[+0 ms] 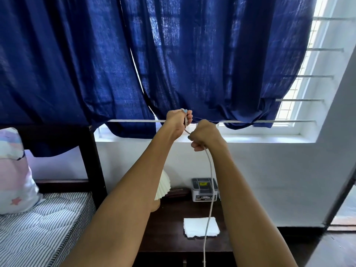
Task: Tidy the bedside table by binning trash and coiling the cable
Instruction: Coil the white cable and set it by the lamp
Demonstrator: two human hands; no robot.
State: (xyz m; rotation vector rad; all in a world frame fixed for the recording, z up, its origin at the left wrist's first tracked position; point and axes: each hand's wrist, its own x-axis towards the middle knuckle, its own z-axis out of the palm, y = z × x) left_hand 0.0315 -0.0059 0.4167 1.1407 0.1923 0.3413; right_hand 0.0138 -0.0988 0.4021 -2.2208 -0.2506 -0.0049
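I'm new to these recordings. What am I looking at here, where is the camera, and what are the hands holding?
There is no machine: one wide-angle camera sits on a person's head, looking forward and down. Both arms are raised before a blue curtain. The left hand pinches one end of a grey cable; the right hand grips it just below, and the rest hangs down out of frame. Beneath is the dark bedside table with a white folded tissue, a small grey box and a pleated white lamp.

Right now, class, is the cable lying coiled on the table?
No: the cable hangs in a long straight run from the right hand, with its end gripped in the left hand, above the table.
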